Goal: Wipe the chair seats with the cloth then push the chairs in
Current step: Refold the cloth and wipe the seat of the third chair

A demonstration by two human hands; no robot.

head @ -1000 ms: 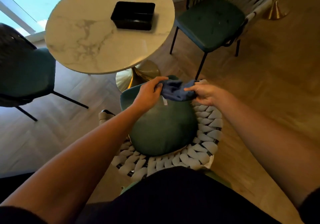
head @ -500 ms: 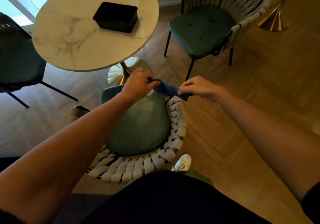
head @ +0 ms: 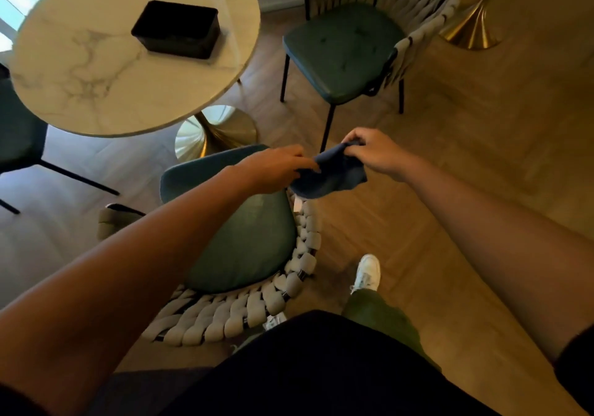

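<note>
Both hands, left hand (head: 276, 168) and right hand (head: 376, 153), pinch the cloth (head: 331, 174) above the near chair (head: 244, 239), beside the table (head: 96, 78).

Round marble table (head: 96, 71) w/ black box (head: 176, 29) on it; chairs on wood floor (head: 466, 145).

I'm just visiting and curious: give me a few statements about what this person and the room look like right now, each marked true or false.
1. Both hands hold the blue cloth. True: the left hand and right hand each grip it.
2. The cloth lies flat on the table. False: it hangs in the air between the hands.
3. A black box sits on the marble table. True.
4. The nearest chair has a red seat. False: it is green.
5. The person is barefoot. False: a white shoe shows.
</note>
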